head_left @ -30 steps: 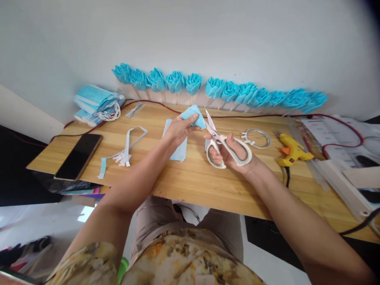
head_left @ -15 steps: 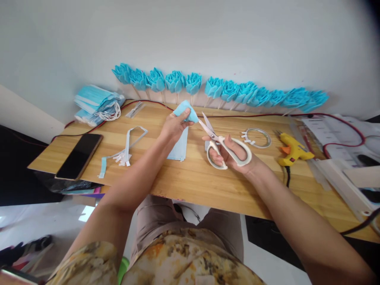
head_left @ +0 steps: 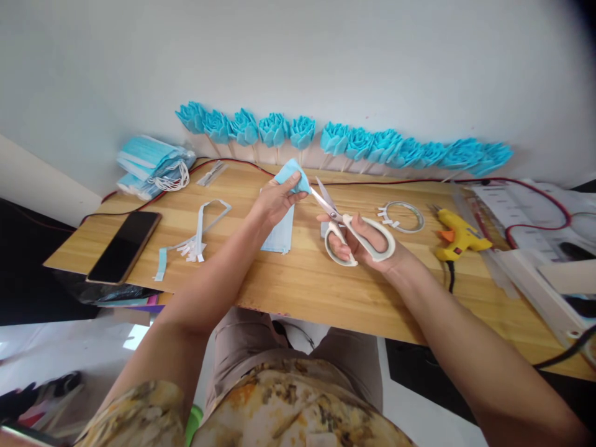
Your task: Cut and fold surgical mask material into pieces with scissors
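My left hand (head_left: 282,197) pinches a small folded piece of light blue mask fabric (head_left: 289,169) above the table. White-handled scissors (head_left: 370,239) are in my right hand (head_left: 358,245), with fingers through the loops. Their blades are parted, and the tip of the lower one reaches the fabric's right edge near my left thumb. Whether that tip is cutting into the fabric cannot be made out. Beneath my left hand lies a flat pale blue mask piece (head_left: 279,233), partly covered by the hand.
Blue fabric flowers (head_left: 302,131) on sticks lean along the wall. Stacked masks (head_left: 149,158), a phone (head_left: 125,247) and white trimmed strips (head_left: 200,230) lie left. A tape roll (head_left: 421,217), yellow glue gun (head_left: 460,236) and red-black cable (head_left: 565,214) are right.
The blue fabric has turned slightly in my left hand, which has shifted a little. The scissors stay almost in place, blades still parted.
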`<action>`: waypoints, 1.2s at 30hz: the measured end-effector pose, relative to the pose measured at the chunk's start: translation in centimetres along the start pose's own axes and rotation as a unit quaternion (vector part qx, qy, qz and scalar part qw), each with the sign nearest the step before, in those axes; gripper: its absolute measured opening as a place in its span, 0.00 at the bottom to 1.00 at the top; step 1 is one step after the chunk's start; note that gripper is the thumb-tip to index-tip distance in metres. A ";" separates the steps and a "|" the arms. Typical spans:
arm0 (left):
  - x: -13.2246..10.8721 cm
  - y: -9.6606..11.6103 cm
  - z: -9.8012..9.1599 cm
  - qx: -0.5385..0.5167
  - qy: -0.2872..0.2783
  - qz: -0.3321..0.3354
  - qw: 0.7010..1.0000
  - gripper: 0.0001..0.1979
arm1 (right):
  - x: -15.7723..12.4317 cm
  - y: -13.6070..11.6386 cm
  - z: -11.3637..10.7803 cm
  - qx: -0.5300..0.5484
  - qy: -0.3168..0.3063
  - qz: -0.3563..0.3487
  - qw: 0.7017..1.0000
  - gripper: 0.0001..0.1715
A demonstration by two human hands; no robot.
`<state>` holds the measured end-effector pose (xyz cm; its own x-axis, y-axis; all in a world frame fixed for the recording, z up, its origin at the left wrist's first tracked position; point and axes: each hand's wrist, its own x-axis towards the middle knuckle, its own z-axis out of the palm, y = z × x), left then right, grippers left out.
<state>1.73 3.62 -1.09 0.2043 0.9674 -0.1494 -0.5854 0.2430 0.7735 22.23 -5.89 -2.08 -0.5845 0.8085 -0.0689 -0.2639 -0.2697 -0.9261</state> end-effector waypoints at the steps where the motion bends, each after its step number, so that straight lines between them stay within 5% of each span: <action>1: 0.1 0.0 -0.1 -0.004 0.007 -0.001 1.000 0.06 | 0.0 0.0 -0.1 -0.002 -0.003 -0.002 1.000 0.37; 36: 0.4 0.6 -0.2 -0.035 0.026 -0.016 0.999 0.06 | -0.3 -0.7 -0.1 -0.025 0.008 -0.004 1.000 0.36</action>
<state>1.29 4.12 -0.84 0.1837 0.9610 -0.2068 -0.6333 0.2766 0.7228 22.67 -5.90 -1.48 -0.5700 0.8190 -0.0662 -0.2305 -0.2367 -0.9439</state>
